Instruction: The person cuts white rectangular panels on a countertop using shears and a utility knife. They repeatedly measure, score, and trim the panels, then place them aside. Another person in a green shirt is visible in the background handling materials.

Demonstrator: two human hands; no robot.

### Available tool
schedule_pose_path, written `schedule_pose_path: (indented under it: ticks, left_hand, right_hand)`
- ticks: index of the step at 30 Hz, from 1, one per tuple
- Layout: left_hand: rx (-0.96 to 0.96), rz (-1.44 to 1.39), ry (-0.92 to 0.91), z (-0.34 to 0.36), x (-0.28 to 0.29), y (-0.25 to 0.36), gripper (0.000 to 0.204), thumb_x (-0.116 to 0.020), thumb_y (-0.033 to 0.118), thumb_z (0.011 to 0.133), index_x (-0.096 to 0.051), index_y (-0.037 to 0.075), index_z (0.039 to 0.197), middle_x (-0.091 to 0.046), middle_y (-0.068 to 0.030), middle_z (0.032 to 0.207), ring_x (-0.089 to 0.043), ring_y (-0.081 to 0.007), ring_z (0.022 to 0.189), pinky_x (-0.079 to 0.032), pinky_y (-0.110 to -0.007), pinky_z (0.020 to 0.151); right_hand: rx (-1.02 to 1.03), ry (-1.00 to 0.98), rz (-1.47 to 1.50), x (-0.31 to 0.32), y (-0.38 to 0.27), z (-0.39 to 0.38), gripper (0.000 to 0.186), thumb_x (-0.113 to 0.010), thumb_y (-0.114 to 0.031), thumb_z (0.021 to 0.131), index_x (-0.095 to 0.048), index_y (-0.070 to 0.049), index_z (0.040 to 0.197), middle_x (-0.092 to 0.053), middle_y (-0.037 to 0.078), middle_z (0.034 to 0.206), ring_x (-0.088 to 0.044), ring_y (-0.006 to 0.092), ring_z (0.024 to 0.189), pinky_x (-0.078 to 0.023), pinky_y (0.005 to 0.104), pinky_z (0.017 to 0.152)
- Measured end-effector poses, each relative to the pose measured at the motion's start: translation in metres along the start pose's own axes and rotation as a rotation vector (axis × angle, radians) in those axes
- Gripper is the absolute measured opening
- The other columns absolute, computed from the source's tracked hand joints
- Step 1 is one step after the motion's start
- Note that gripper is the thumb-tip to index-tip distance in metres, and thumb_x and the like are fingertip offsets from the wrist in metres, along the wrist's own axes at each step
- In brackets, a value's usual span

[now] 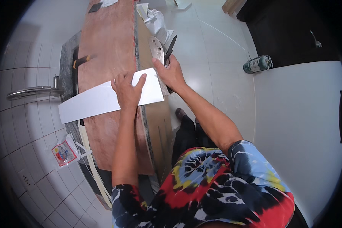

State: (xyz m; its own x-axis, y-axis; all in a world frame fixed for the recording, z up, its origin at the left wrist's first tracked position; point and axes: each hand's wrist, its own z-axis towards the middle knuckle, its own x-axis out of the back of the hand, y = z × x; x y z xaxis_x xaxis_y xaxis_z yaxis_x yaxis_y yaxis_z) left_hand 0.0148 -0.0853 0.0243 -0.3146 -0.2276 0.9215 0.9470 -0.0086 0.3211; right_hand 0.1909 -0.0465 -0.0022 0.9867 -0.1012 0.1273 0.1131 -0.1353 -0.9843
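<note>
green canister (pixel 257 64) on floor | curved tap (pixel 34 91) at wall | red-printed packet (pixel 65 152) by counter | crumpled white plastic (pixel 155 22)

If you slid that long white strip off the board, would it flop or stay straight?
Probably mostly straight: the white strip juts past the brown board toward the faucet without drooping. It looks thin, so likely light and a bit bendy. The left hand presses it flat while the right hand holds snips, suggesting it slides easily.

Beyond the white strip (pixel 102 98) the brown board (pixel 108 45) on the worktop (pixel 66 57) lies open, hemmed only by a yellow-handled tool (pixel 81 60) and the tap (pixel 34 91) at its left.
</note>
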Motion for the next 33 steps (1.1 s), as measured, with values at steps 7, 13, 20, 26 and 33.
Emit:
schedule_pose_path:
  ticks: [7,13,20,26,33]
  left_hand:
    - [0.019,-0.036,0.009,-0.001,0.0,0.001,0.046,-0.075,0.044,0.092,-0.076,0.004,0.115,-0.066,-0.0166,0.118,-0.058,-0.0346,0.118,-0.028,-0.051,0.119]
    - [0.026,-0.036,-0.032,0.007,0.001,0.0,0.05,-0.076,0.048,0.091,-0.076,0.006,0.119,-0.064,-0.0132,0.118,-0.058,-0.0303,0.121,-0.02,-0.058,0.125]
    - [0.055,-0.047,-0.013,0.001,-0.003,-0.001,0.047,-0.077,0.046,0.091,-0.076,0.006,0.117,-0.064,-0.011,0.116,-0.058,-0.0301,0.119,-0.019,-0.058,0.125]
    - [0.042,-0.041,-0.023,0.001,-0.003,-0.004,0.049,-0.077,0.047,0.09,-0.076,0.007,0.118,-0.063,-0.0119,0.117,-0.059,-0.0306,0.119,-0.019,-0.057,0.125]
    - [0.042,-0.074,0.009,0.0,-0.008,0.0,0.044,-0.078,0.046,0.089,-0.076,0.01,0.115,-0.063,-0.0105,0.116,-0.059,-0.0295,0.119,-0.019,-0.059,0.124]
  right_hand:
    - [0.112,-0.088,0.3,0.015,0.042,-0.132,0.067,-0.074,-0.022,0.095,-0.045,0.006,0.149,-0.061,0.025,0.142,-0.06,0.0317,0.133,-0.045,0.0395,0.112]
    - [0.131,0.028,0.147,-0.001,0.027,-0.02,0.055,-0.077,-0.03,0.09,-0.06,0.007,0.127,-0.072,0.028,0.114,-0.071,0.0387,0.108,-0.055,0.0437,0.093]
    - [0.171,0.003,0.301,0.002,0.033,-0.074,0.057,-0.077,-0.023,0.092,-0.056,0.005,0.137,-0.071,0.024,0.124,-0.07,0.0334,0.118,-0.053,0.0416,0.1]
    - [0.049,-0.071,0.38,0.006,0.036,-0.085,0.059,-0.075,-0.018,0.092,-0.053,0.005,0.143,-0.068,0.025,0.131,-0.068,0.0296,0.12,-0.051,0.0398,0.103]
    - [0.051,-0.028,0.193,0.009,0.004,-0.035,0.055,-0.08,-0.025,0.091,-0.059,0.007,0.13,-0.072,0.02,0.115,-0.069,0.0231,0.109,-0.054,0.0373,0.092]
